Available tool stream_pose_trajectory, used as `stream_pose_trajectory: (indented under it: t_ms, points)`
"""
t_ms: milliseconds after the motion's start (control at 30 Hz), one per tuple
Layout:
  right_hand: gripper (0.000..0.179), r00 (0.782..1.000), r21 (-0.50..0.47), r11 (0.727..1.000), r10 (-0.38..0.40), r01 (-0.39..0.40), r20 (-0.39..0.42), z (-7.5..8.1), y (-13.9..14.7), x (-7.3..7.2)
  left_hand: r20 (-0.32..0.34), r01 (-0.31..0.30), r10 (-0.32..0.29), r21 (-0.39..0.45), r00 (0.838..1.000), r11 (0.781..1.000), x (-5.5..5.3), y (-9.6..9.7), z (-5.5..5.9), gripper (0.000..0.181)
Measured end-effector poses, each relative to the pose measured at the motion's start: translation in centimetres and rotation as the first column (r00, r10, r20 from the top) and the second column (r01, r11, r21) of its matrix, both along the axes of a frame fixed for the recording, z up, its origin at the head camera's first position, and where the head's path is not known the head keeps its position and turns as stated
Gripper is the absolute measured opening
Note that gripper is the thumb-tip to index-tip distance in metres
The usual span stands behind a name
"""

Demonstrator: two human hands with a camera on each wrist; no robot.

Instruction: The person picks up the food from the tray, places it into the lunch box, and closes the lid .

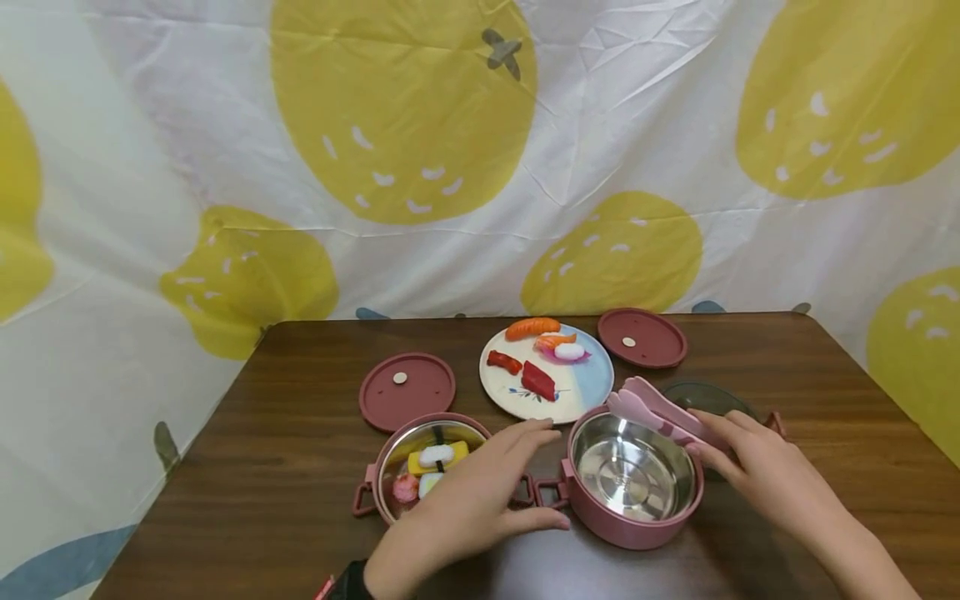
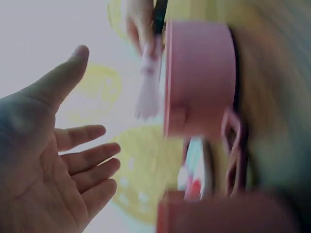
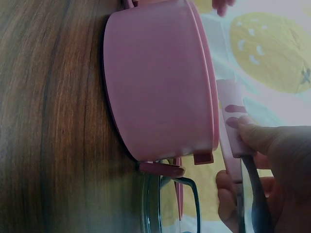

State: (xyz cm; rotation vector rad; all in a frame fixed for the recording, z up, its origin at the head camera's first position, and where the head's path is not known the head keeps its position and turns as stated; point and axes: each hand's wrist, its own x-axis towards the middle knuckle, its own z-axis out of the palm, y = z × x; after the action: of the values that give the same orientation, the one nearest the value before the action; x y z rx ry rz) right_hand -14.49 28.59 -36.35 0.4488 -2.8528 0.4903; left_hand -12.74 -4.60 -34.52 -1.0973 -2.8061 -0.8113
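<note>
Pink tongs are pinched between the thumb and fingers of my right hand, their pink ends slanting over the back rim of the right pink pot. Bare steel shows inside that pot. My left hand hovers, fingers spread and holding nothing, in front of the left pink pot and partly hides it. Inside the left pot lie a yellow egg sushi, a pink ball and a pale piece. In the left wrist view, the left palm faces the camera with its thumb apart.
Behind the pots, a plate bears several toy sushi pieces, among them an orange one and a red slab. Dark pink lids lie left and right of it. A glass lid sits behind the right pot.
</note>
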Motion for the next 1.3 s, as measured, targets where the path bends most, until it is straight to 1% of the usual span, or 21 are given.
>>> stream_pose_trajectory:
  t_ms: [67, 167, 233, 300, 433, 533, 667, 800, 967, 1133, 1300]
  points:
    - [0.043, 1.0, 0.004, 1.0, 0.0, 0.0, 0.001, 0.0, 0.1, 0.0, 0.017, 0.011, -0.011, 0.009, 1.0, 1.0, 0.1, 1.5, -0.5, 0.073]
    - [0.043, 1.0, 0.014, 1.0, -0.004, 0.004, -0.009, 0.0, 0.1, 0.0, 0.038, 0.001, -0.002, 0.019, 0.999, 1.0, 0.3, 3.6, -1.4, 0.073]
    - [0.044, 1.0, 0.019, 1.0, -0.003, 0.003, -0.013, 0.0, 0.1, 0.0, 0.044, -0.035, 0.034, 0.021, 0.998, 0.999, 0.3, 4.7, -2.2, 0.077]
    - [0.044, 1.0, 0.009, 1.0, -0.005, 0.005, -0.014, 0.1, 0.1, 0.0, 0.051, -0.085, 0.084, 0.021, 0.995, 0.996, 0.2, 5.6, -2.8, 0.083]
    - [0.046, 1.0, -0.011, 1.0, -0.009, 0.009, -0.007, 0.0, 0.1, 0.1, 0.103, -0.188, 0.185, 0.019, 0.977, 0.982, -0.1, 6.7, -3.8, 0.093]
    - [0.046, 1.0, -0.015, 1.0, -0.013, 0.013, -0.008, 0.0, 0.1, 0.1, 0.148, -0.233, 0.228, 0.02, 0.962, 0.972, -0.3, 7.2, -4.3, 0.095]
    - [0.046, 1.0, -0.023, 1.0, -0.014, 0.014, -0.01, -0.1, 0.0, 0.2, 0.162, -0.259, 0.252, 0.022, 0.954, 0.966, -0.4, 7.4, -4.8, 0.094]
    - [0.047, 1.0, -0.026, 1.0, -0.014, 0.014, -0.009, 0.0, -0.1, 0.2, 0.156, -0.272, 0.263, 0.043, 0.952, 0.961, -0.4, 7.3, -5.2, 0.094]
    - [0.046, 1.0, -0.02, 1.0, -0.001, 0.0, -0.03, 0.2, -0.2, 0.0, 0.165, -0.282, 0.269, 0.065, 0.949, 0.957, -0.5, 7.3, -5.7, 0.096]
    - [0.045, 0.999, 0.012, 1.0, 0.012, -0.011, -0.043, 1.1, -0.5, -0.5, 0.178, -0.283, 0.266, 0.081, 0.947, 0.956, -0.5, 7.4, -5.9, 0.095]
    - [0.038, 1.0, 0.016, 1.0, 0.014, -0.013, -0.019, 2.4, -0.8, -1.5, 0.191, -0.286, 0.265, 0.092, 0.945, 0.954, -0.4, 7.4, -5.9, 0.095]
